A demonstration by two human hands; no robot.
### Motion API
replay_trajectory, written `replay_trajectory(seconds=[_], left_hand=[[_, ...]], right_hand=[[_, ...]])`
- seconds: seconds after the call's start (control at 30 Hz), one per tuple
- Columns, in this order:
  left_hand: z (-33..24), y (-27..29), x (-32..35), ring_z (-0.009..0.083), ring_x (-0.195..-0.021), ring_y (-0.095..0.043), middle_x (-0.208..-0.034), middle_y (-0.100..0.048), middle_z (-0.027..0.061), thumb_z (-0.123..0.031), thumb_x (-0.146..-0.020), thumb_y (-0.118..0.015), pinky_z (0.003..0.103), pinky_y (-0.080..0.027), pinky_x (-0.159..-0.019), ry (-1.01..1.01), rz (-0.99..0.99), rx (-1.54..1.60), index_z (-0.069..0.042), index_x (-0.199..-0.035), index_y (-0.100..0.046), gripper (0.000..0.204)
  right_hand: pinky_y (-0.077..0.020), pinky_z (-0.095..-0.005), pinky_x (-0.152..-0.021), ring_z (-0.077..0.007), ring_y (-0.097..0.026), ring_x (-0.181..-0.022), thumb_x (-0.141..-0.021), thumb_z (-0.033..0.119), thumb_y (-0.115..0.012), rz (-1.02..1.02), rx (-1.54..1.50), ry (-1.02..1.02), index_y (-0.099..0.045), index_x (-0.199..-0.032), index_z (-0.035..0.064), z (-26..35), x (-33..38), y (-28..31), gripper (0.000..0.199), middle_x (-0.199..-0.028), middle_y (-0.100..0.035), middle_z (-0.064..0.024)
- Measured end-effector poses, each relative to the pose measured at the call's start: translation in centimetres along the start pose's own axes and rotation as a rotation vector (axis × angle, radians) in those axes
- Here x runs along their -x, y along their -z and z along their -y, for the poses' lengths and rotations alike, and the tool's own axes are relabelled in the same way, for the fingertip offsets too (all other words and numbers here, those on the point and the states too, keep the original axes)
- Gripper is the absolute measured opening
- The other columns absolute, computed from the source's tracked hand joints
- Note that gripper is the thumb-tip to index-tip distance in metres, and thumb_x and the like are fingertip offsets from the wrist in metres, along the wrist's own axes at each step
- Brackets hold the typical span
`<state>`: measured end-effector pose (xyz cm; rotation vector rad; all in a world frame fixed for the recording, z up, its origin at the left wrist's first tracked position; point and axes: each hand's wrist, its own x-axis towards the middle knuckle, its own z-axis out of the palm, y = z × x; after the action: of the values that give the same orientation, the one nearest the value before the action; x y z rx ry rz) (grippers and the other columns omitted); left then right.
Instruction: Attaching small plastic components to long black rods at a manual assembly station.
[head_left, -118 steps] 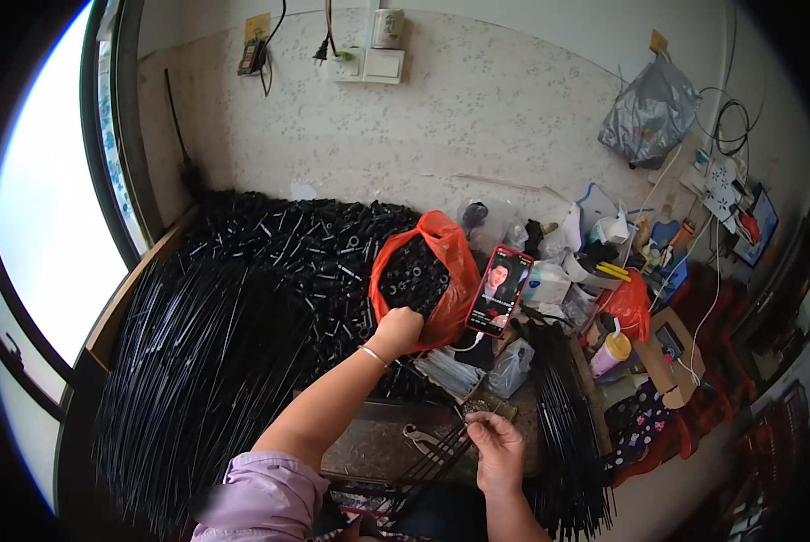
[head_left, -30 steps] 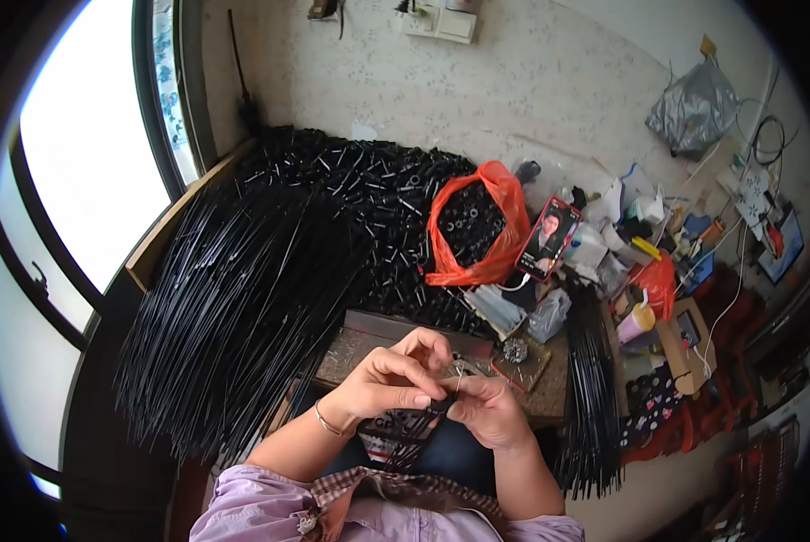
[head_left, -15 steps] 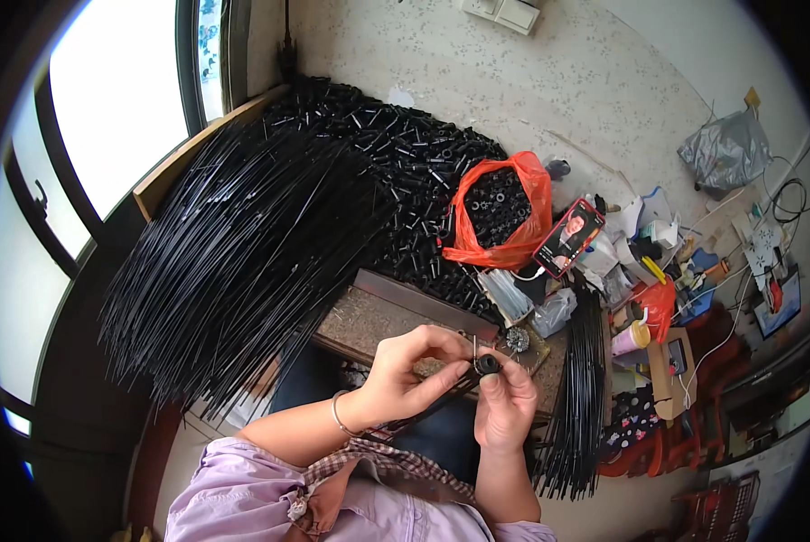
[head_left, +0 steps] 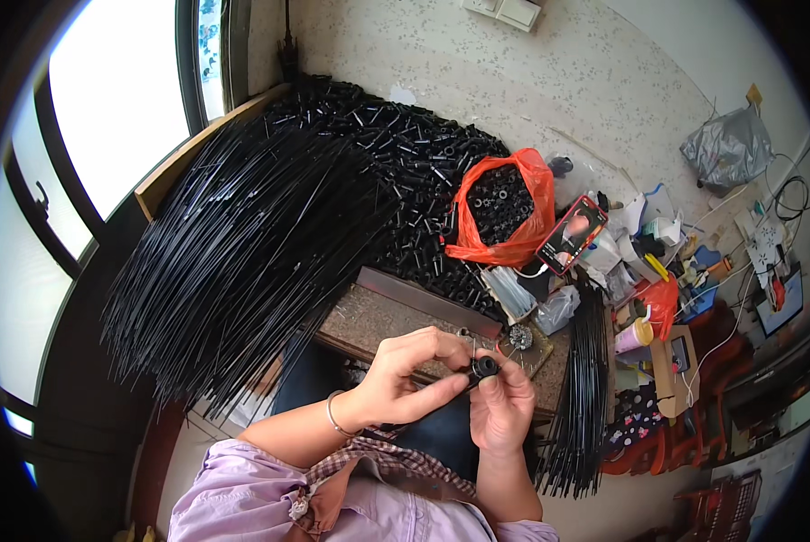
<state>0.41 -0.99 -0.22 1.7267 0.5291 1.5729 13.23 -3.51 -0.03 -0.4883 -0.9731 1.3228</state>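
Observation:
Close in front of my body, both hands meet over a small black tubular plastic part [head_left: 486, 366]. Its round hollow end faces up. My right hand [head_left: 502, 411] is closed, pinching the part between thumb and fingers. From the other side, my left hand [head_left: 414, 375] is also closed, its thumb and fingertips pressed against the same part. A thin pin-like piece stands up by the left fingertips; what it belongs to is too small to tell. Beyond the hands lies a wooden work board [head_left: 369, 325] with a metal strip [head_left: 427, 303] along its far side.
Long thin black rods [head_left: 233, 262] fan out at left. Behind them spreads a heap of black tubular parts [head_left: 405, 154]. An orange plastic bag [head_left: 540, 217] holds black rings. A phone [head_left: 572, 235], a second rod bundle [head_left: 576, 397] and a cup [head_left: 633, 336] stand at right.
My left thumb and fingers have closed in on the black part, which is turned slightly and shows more of its side. My right hand keeps its grip.

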Motion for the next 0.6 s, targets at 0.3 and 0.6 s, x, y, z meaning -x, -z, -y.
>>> replay_trajectory(seconds=[0.3, 0.6], left_hand=[[-0.6, -0.1, -0.1, 0.011, -0.071, -0.048, -0.078, -0.051, 0.0085, 0.0, -0.063, -0.059, 0.021, -0.039, -0.061, 0.259, -0.031, 0.295, 0.001, -0.07, -0.052, 0.009], [-0.7, 0.7, -0.9, 0.0155, -0.062, -0.05, -0.071, -0.054, 0.0114, 0.001, -0.063, -0.055, 0.022, -0.04, -0.058, 0.079, -0.006, -0.009, 0.002, -0.066, -0.052, 0.004]], right_hand=[[-0.0367, -0.0234, -0.074, -0.0116, -0.048, -0.08, -0.067, 0.003, -0.055, 0.038, -0.073, -0.029, -0.049, -0.092, -0.0023, 0.0, -0.2, 0.4, 0.026, -0.088, -0.052, -0.0076], [-0.0362, -0.0198, -0.067, -0.011, -0.047, -0.073, -0.065, 0.002, -0.057, -0.002, 0.165, 0.004, -0.052, -0.087, -0.0019, 0.4, -0.6, -0.3, 0.023, -0.079, -0.05, -0.0046]])
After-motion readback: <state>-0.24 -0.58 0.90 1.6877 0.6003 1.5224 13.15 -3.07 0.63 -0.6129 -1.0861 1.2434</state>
